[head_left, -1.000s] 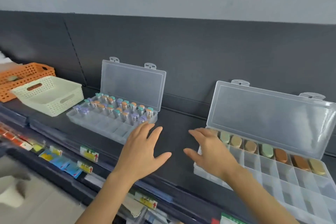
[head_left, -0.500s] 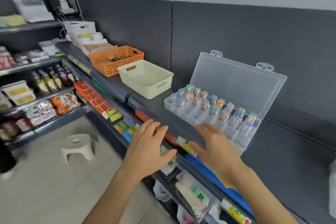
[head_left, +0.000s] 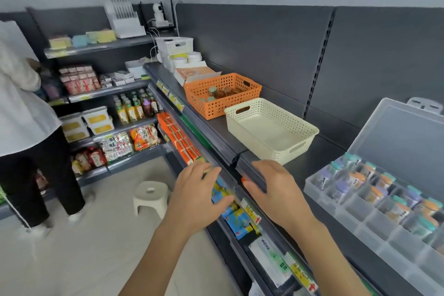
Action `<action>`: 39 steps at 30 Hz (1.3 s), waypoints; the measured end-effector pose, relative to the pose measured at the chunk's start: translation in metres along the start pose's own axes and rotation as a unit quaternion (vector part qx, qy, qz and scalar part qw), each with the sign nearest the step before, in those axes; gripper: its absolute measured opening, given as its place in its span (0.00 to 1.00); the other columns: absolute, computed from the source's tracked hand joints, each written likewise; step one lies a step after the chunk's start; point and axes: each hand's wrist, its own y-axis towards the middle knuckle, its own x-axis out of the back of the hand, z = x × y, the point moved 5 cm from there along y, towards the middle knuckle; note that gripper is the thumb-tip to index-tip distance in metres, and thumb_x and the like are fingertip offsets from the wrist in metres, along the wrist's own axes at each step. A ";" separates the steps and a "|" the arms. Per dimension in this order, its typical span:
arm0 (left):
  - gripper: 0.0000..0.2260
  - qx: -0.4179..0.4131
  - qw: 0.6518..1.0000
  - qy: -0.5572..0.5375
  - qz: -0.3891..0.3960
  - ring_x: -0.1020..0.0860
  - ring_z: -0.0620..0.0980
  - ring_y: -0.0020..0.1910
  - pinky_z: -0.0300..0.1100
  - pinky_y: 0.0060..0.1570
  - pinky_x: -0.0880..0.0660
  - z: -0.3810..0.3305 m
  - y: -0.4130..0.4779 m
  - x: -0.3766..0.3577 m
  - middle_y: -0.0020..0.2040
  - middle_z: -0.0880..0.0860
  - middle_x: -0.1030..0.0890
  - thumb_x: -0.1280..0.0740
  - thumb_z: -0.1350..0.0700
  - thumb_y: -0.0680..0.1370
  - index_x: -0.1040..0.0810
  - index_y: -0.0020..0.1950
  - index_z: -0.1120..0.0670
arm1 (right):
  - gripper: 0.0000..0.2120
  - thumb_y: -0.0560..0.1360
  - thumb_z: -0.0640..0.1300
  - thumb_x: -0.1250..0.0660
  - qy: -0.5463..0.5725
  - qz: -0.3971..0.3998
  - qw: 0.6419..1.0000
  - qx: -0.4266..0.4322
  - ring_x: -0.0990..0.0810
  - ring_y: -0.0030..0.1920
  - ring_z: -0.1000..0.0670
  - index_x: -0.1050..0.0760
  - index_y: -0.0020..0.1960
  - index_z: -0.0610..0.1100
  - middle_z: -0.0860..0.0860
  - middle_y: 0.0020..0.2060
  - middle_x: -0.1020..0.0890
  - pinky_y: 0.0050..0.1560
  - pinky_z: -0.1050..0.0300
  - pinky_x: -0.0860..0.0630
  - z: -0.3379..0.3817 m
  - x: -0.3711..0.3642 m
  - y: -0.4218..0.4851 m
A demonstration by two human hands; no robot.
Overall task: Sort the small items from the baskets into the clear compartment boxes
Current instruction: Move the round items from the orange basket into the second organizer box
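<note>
An orange basket (head_left: pixel 252 87) on the dark shelf holds a few small brown and green-capped items (head_left: pixel 222 93). A cream basket (head_left: pixel 283 151) stands empty beside it, nearer to me. At the right a clear compartment box (head_left: pixel 360 214) lies with its lid up, its back rows filled with small vials with coloured caps (head_left: pixel 374 187). My left hand (head_left: pixel 194 197) hovers in front of the shelf edge, fingers spread, holding nothing. My right hand (head_left: pixel 276 190) hovers over the shelf's front edge, just in front of the cream basket, fingers straight and empty.
White bins and boxes (head_left: pixel 175 51) stand at the shelf's far end. Lower shelves hold packaged goods (head_left: pixel 237 218). A white stool (head_left: pixel 150 196) stands on the floor. A person in a white top (head_left: pixel 21 113) stands at the left by stocked shelves.
My view has swung left, from the two compartment boxes to the baskets. Both hands have travelled left along the shelf front with it, still spread and empty.
</note>
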 end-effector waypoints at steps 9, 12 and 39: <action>0.30 0.039 0.999 -0.016 0.006 0.36 0.48 0.69 0.44 0.68 0.39 0.088 0.104 -0.009 0.68 0.48 0.30 0.42 0.34 0.72 0.30 0.70 0.49 | 0.23 0.76 0.50 0.34 -0.005 -0.002 1.000 0.025 0.28 0.63 0.49 0.30 0.68 0.43 0.48 0.62 0.24 0.60 0.60 0.32 0.007 -0.035 0.136; 0.32 0.041 0.999 -0.021 0.017 0.35 0.49 0.69 0.44 0.68 0.39 0.110 0.139 -0.013 0.69 0.49 0.31 0.44 0.33 0.72 0.31 0.70 0.49 | 0.24 0.76 0.51 0.35 -0.017 -0.004 1.000 0.022 0.29 0.65 0.49 0.31 0.69 0.44 0.48 0.64 0.26 0.63 0.61 0.34 0.009 -0.044 0.173; 0.26 -0.229 0.956 -0.132 0.125 0.34 0.43 0.68 0.40 0.64 0.31 0.255 0.437 -0.042 0.72 0.45 0.37 0.37 0.44 0.78 0.37 0.74 0.48 | 0.17 0.78 0.43 0.37 -0.106 -0.114 0.973 -0.173 0.26 0.60 0.50 0.27 0.66 0.43 0.50 0.61 0.24 0.56 0.65 0.31 0.019 -0.104 0.421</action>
